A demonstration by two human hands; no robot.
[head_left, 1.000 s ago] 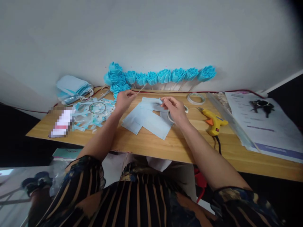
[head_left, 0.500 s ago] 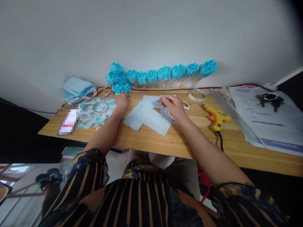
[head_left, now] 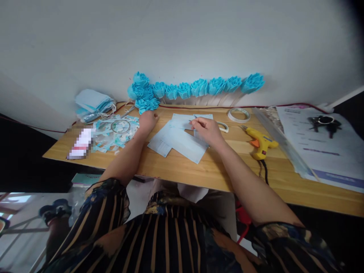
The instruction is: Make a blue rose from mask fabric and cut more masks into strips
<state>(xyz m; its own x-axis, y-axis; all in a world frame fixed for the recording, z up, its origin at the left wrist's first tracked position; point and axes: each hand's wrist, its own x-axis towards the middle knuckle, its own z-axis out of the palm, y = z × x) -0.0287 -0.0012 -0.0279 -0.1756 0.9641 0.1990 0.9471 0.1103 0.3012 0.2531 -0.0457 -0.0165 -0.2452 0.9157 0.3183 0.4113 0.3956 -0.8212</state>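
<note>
My left hand (head_left: pixel 148 122) is closed on the table, right below a bunch of blue paper-like flowers (head_left: pixel 147 101). What its fingers hold, if anything, is hidden. Pinched together over several pale blue flat sheets (head_left: pixel 184 142), my right hand (head_left: pixel 207 131) grips what looks like a pair of scissors. Thin dark tips stick out to the left of its fingers, and a white handle loop (head_left: pixel 224 127) shows on its far side. The sheets overlap one another between my two hands.
Blue flowers on thin stems (head_left: pixel 199 88) lean along the wall. Left are a mask stack (head_left: pixel 93 104), scraps (head_left: pixel 109 138) with a clear tape ring (head_left: pixel 120 126), and a blurred-out phone-like item (head_left: pixel 81 143). Right are a tape roll (head_left: pixel 239 115), yellow glue gun (head_left: pixel 260 142) and papers (head_left: pixel 327 148) with keys.
My right hand's fingers have shifted slightly, and the thin tips beside them now show apart. My left hand stays by the flowers. The whole view has moved a little.
</note>
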